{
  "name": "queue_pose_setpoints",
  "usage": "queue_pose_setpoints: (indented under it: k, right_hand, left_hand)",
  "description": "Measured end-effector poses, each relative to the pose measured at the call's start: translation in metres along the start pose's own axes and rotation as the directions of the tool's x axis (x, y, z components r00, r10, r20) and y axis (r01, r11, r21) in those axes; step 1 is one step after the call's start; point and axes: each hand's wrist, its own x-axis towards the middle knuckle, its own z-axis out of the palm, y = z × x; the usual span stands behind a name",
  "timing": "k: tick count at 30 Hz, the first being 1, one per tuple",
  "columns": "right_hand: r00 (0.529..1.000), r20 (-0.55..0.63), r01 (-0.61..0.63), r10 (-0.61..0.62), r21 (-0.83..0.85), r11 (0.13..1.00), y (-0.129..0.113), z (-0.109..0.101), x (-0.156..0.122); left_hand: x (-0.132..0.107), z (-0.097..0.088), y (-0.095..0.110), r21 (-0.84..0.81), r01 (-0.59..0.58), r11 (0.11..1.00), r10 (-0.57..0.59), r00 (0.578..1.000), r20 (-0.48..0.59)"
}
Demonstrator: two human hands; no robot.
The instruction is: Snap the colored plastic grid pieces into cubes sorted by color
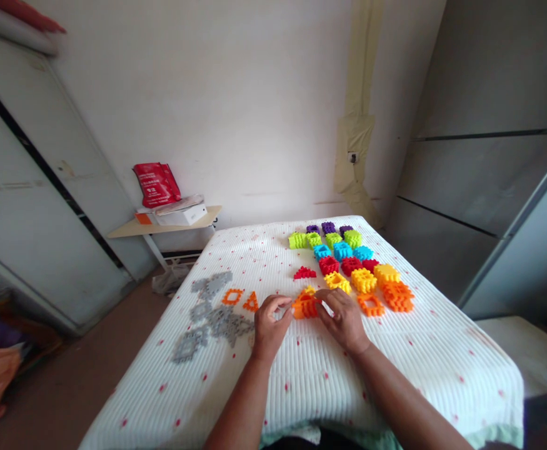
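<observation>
A stack of orange triangle tiles (307, 307) lies on the bed cover between my two hands. My left hand (273, 322) has its thumb and fingertips at the stack's left edge, and my right hand (342, 319) grips the right edge. Just behind it shows a bit of a yellow piece (309, 290). Left of my left hand lie a loose orange triangle tile (251, 302) and an orange square tile (232, 296). Close to my right hand are another orange square tile (371, 305) and a tall orange stack (397, 296).
Grey tiles (229, 322) are scattered at the left. Rows of yellow (364, 280), red (351, 266), blue (342, 250), green (333, 240) and purple stacks (328, 227) run toward the back. A red triangle stack (305, 272) lies apart. A small table (207, 215) stands by the wall.
</observation>
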Motion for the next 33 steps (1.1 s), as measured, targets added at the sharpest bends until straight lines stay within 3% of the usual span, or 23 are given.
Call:
queue_pose_setpoints:
  k: [3, 6, 8, 11, 13, 16, 20, 26, 30, 33]
  right_hand:
    - [0.997, -0.076, -0.006, 0.004, -0.021, 1.000, 0.001, -0.001, -0.001]
    - [0.991, -0.135, -0.014, 0.010, -0.028, 1.000, 0.001, -0.002, -0.002]
    - [0.989, -0.150, -0.010, 0.006, -0.024, 1.000, 0.001, -0.002, -0.001]
    - [0.987, -0.162, 0.009, -0.011, -0.017, 1.000, 0.001, -0.003, -0.001]
    - [0.985, -0.170, 0.016, -0.019, -0.015, 1.000, 0.000, -0.004, -0.001]
    - [0.985, -0.172, 0.013, -0.015, -0.016, 1.000, 0.000, -0.004, -0.001]
    - [0.985, -0.171, 0.008, -0.009, -0.010, 1.000, 0.000, -0.004, -0.002]
    - [0.982, -0.187, 0.002, -0.001, 0.009, 1.000, -0.002, -0.006, -0.001]
    - [0.978, -0.202, 0.048, -0.045, 0.009, 0.999, -0.003, -0.007, -0.001]
    - [0.977, -0.187, 0.099, -0.097, -0.001, 0.995, -0.004, -0.007, -0.002]
  left_hand:
    - [0.006, -0.012, -0.014, 0.073, 0.038, 0.997, -0.029, 0.993, -0.117]
    - [0.013, -0.028, -0.029, 0.331, 0.178, 0.927, -0.101, 0.966, -0.237]
    - [0.016, -0.036, -0.032, 0.549, 0.285, 0.785, -0.197, 0.957, -0.215]
    - [0.016, -0.039, -0.026, 0.762, 0.312, 0.568, -0.299, 0.940, -0.163]
    - [0.015, -0.037, -0.020, 0.819, 0.292, 0.495, -0.313, 0.939, -0.146]
    - [0.014, -0.034, -0.014, 0.849, 0.272, 0.454, -0.341, 0.933, -0.117]
    - [0.016, -0.035, -0.018, 0.845, 0.269, 0.462, -0.368, 0.925, -0.094]
    - [0.014, -0.033, -0.031, 0.778, 0.280, 0.562, -0.277, 0.950, -0.142]
    - [0.013, -0.032, -0.040, 0.652, 0.293, 0.699, -0.221, 0.956, -0.194]
    - [0.014, -0.033, -0.046, 0.508, 0.240, 0.827, -0.152, 0.966, -0.209]
